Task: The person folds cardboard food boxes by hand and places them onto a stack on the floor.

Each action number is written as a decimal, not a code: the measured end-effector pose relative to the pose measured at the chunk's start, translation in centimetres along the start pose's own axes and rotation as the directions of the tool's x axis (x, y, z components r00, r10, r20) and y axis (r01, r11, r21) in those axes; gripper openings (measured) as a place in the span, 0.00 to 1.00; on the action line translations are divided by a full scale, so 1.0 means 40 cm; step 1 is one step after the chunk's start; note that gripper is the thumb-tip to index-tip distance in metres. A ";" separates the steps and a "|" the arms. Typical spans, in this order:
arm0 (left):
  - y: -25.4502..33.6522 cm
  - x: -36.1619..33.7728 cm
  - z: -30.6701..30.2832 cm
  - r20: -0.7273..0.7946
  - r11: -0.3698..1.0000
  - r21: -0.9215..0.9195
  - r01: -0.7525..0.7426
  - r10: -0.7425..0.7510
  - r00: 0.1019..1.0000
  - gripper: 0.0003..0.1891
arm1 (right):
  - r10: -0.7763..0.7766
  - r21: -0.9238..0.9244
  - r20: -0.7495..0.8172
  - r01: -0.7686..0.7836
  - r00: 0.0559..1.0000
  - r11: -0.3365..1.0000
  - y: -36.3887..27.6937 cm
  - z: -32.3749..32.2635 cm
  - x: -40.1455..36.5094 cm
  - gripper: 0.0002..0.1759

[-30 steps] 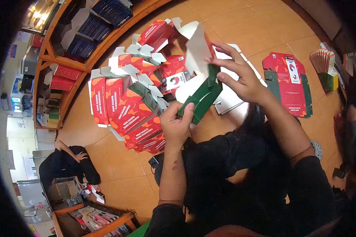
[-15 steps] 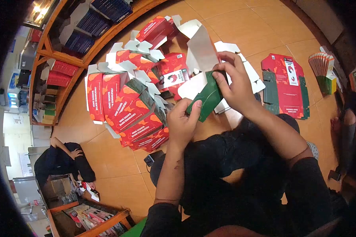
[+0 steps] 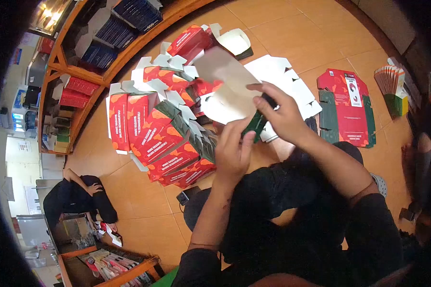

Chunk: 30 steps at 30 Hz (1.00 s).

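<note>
Between my two hands is a cardboard box (image 3: 227, 86), partly folded, with a white inside and a dark green side panel. Its upper part is blurred by motion. My left hand (image 3: 232, 150) grips the lower left end of the green panel, thumb on the near face. At the right end, my right hand (image 3: 285, 115) pinches the same panel between thumb and fingers. Just left of the hands, folded red boxes (image 3: 160, 138) with open white flaps lie in overlapping rows on the floor. Behind the held box lie flat cartons, white side up (image 3: 268, 69).
A stack of flat red and green cartons (image 3: 349, 119) lies on the tiled floor (image 3: 311, 36) to the right, near a bundle of folded cards (image 3: 390, 81). Wooden shelves (image 3: 105, 76) with packed goods curve along the left. Another person (image 3: 79, 196) sits bent over at lower left.
The held box has turned, so its white inner panel has swung left and down and the green side looks narrower. My left hand has moved slightly right.
</note>
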State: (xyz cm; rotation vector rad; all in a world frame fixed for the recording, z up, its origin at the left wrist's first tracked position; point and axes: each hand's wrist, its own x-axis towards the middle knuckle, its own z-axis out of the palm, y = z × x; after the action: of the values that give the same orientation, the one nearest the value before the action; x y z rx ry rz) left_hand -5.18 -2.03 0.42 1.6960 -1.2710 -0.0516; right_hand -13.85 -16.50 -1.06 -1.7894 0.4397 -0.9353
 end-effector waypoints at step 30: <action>-0.155 -0.018 0.026 0.144 0.151 -0.908 0.392 -0.764 0.629 0.24 | 0.711 -0.307 0.457 -0.655 0.535 0.690 0.116 -0.148 0.072 0.36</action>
State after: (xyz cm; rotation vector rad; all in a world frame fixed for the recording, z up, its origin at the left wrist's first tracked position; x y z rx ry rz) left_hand -1.66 -2.33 -4.84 1.0022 -0.0291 -0.7584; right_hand -15.98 -24.02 -3.11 -1.6460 0.7474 0.1828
